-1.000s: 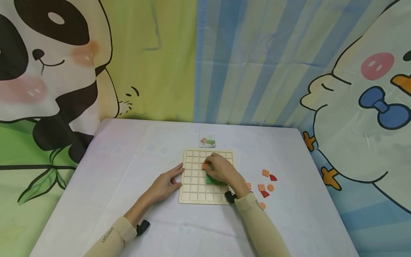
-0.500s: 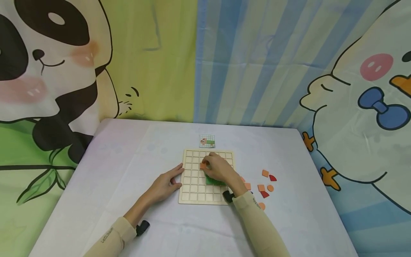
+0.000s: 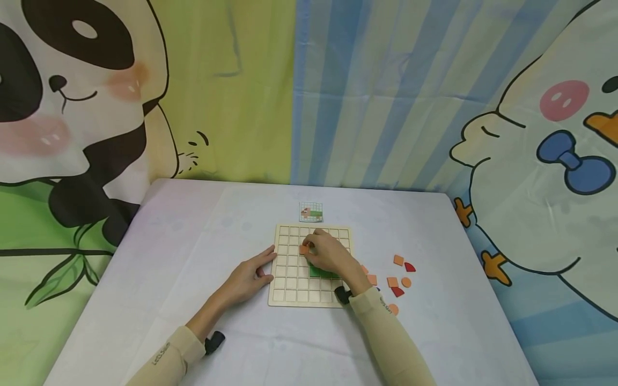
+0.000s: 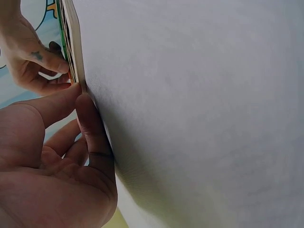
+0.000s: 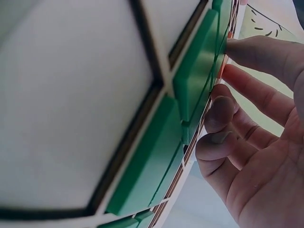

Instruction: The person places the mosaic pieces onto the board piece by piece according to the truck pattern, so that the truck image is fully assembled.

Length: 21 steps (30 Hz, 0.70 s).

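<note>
A pale wooden grid board (image 3: 289, 296) lies on the white-covered table. Fingertips of my left hand (image 3: 245, 279) touch the board's left edge, as the left wrist view also shows at the board's side (image 4: 76, 52). Over the board's upper middle, my right hand (image 3: 330, 252) pinches an orange square tile (image 3: 303, 250) between thumb and finger, at a grid cell. Just below, several green square tiles (image 3: 319, 272) sit in cells, partly hidden by that hand. In the right wrist view, green tiles (image 5: 197, 71) stand close beside the curled fingers.
Behind the board lies a small picture card (image 3: 311, 212). Loose pieces are scattered right of the board: orange squares (image 3: 392, 282), orange round pieces (image 3: 406, 282) and red wedge pieces (image 3: 397, 292). Some pieces are partly hidden by the right forearm.
My right hand has shifted slightly left across the board with the orange square tile. The left hand has stayed at the board's edge.
</note>
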Each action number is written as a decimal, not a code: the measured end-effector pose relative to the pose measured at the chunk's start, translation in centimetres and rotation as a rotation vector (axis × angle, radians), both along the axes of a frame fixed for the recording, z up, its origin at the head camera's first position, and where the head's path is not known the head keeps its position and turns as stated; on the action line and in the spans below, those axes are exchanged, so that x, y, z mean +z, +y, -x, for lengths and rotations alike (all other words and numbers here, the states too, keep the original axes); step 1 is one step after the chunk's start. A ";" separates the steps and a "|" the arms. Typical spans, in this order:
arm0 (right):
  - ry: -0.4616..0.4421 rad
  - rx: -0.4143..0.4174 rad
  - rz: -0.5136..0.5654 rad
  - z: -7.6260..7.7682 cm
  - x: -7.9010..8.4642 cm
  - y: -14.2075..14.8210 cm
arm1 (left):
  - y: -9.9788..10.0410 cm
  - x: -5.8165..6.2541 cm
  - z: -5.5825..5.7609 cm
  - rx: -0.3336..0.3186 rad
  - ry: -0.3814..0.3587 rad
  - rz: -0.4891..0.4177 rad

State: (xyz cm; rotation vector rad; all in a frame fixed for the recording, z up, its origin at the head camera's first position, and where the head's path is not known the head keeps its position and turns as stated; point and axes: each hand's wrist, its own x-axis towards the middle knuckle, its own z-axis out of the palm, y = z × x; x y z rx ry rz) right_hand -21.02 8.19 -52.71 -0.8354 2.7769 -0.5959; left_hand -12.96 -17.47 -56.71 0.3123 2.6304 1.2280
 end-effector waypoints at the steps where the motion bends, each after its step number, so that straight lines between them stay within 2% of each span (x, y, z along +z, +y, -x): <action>1: 0.000 -0.002 0.000 0.0 0.0 0.0 | 0.0 0.0 0.0 0.000 0.001 0.000; 7: 0.000 -0.010 -0.016 -0.1 -0.1 0.0 | 0.0 0.1 -0.1 0.002 0.003 0.007; 11: 0.012 -0.018 -0.014 -0.5 0.5 0.6 | 0.1 0.3 -0.1 0.005 -0.003 0.010; 16: 0.042 -0.043 0.027 -1.4 1.6 2.5 | 0.1 0.3 -0.2 0.009 0.003 0.010; 21: 0.050 -0.100 0.040 -2.0 1.9 5.2 | 0.1 0.3 -0.1 0.013 -0.002 0.020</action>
